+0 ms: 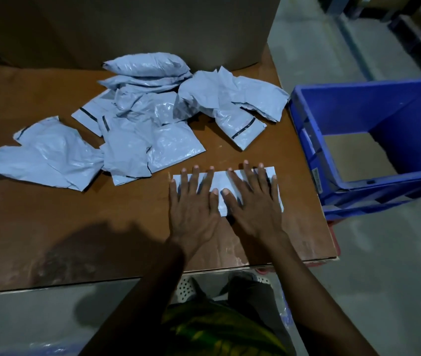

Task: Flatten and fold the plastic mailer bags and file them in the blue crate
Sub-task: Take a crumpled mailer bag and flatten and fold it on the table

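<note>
Bare tabletop (281, 155) beside blue crate (384, 111)

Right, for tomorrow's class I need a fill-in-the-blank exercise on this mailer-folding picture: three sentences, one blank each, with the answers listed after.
1. The crate standing at the right is ____ in colour.
2. The left hand and the right hand press the folded mailer with palms facing ____.
3. The crumpled mailers lie in a heap on the ____.

Missing words: blue; down; table.
</note>
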{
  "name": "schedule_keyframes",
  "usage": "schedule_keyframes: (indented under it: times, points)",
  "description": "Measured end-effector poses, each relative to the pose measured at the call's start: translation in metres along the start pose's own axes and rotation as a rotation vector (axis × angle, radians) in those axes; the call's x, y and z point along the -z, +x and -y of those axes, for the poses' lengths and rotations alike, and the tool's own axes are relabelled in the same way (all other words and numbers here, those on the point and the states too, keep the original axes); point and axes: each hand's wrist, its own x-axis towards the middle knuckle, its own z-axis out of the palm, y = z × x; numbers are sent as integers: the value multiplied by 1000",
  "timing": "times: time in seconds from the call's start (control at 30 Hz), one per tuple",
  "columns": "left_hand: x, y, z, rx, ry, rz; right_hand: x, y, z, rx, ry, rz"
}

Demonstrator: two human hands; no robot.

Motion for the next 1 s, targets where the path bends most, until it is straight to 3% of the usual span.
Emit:
schedule_keyframes:
  times: [0.2, 0.4, 0.6, 0.8, 1.0]
  points:
    - [8, -7, 36, 78, 44, -87, -27, 6, 62, 115, 16, 23]
    - [4, -6, 37, 83, 81, -98, -25, 5, 56, 128, 46, 10]
    - [4, -8, 36, 84, 49, -125, -2, 16, -1, 15, 36, -26]
    - [2, -8, 38, 86, 79, -112, -13, 12, -9, -18, -32, -37]
    - [9, -5, 45, 37, 37, -48, -2, 13, -8, -16, 15, 56]
